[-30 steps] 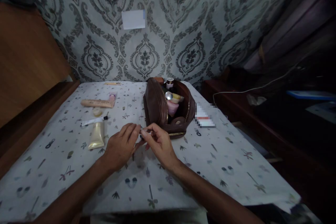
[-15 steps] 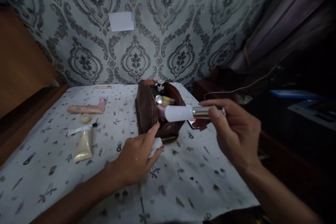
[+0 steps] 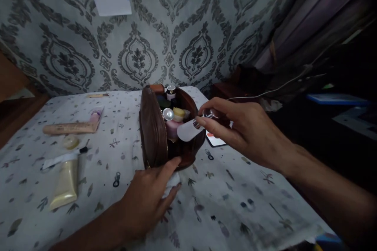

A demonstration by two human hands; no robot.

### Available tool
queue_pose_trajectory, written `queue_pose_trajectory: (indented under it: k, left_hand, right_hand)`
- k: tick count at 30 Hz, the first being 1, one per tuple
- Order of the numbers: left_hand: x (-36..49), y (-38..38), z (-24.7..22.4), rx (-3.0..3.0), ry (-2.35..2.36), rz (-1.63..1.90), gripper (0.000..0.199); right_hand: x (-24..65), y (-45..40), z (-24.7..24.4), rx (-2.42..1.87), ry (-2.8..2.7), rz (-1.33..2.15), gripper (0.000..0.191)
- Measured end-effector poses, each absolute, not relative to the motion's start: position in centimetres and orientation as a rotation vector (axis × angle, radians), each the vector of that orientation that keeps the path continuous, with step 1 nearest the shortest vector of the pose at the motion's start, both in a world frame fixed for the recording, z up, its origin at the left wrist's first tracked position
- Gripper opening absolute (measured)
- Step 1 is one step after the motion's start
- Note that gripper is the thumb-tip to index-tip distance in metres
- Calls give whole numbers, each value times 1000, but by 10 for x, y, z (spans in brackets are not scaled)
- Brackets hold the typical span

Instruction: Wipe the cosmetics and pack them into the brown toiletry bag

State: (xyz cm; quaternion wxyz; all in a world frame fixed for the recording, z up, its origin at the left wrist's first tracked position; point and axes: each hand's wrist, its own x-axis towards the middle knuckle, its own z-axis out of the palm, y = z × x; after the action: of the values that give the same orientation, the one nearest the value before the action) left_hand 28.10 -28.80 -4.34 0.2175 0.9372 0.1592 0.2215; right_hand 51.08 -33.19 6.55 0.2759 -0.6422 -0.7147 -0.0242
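A brown zip bag (image 3: 154, 129) stands open on the patterned cloth, holding a yellow-lidded jar (image 3: 178, 114), a pink item (image 3: 173, 128), a round silver cap (image 3: 167, 114) and a dark bottle with a shiny top (image 3: 171, 92). My right hand (image 3: 232, 123) pinches the silver end of a white bottle (image 3: 187, 130), whose white end tilts down into the bag's opening. My left hand (image 3: 153, 188) is at the bag's near lower edge, index finger against it, with a white crumpled wipe or cloth (image 3: 173, 182) between thumb and fingers.
On the left lie a beige tube (image 3: 69, 128), a small round jar (image 3: 70, 142), a cream tube (image 3: 65, 182) and a dark-tipped brush (image 3: 84, 149). A phone (image 3: 216, 139) lies right of the bag. Behind rises a patterned wall (image 3: 165, 39) with a white card (image 3: 111, 0).
My right hand has moved left and tipped the white bottle down into the bag's opening. My left hand has stayed by the bag's lower edge. The view has shifted closer.
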Motion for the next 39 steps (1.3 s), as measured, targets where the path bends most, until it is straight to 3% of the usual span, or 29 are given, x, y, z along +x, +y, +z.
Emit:
queue_pose_trajectory:
  k: [7, 16, 19, 24, 29, 35, 39]
  left_hand:
    - [287, -285, -48, 2731, 399, 805, 38]
    - [285, -282, -55, 2714, 375, 793, 44]
    - [285, -283, -56, 2695, 355, 812, 48]
    - [283, -283, -57, 2673, 347, 791, 54]
    - [280, -283, -57, 2665, 359, 708, 55]
    - [278, -282, -59, 2620, 386, 690, 57]
    - [277, -282, -57, 2605, 376, 695, 59]
  right_hand:
    - [510, -317, 53, -1700, -2231, 153, 27]
    - [503, -309, 45, -1730, -2475, 276, 13]
    - [496, -303, 43, -1806, -2561, 248, 17]
    - [492, -296, 36, -1906, -2566, 86, 43]
    - [492, -296, 34, -1884, -2592, 42, 36]
    - [494, -301, 39, -1893, -2578, 16, 56]
    - [498, -304, 46, -1918, -2577, -2, 56]
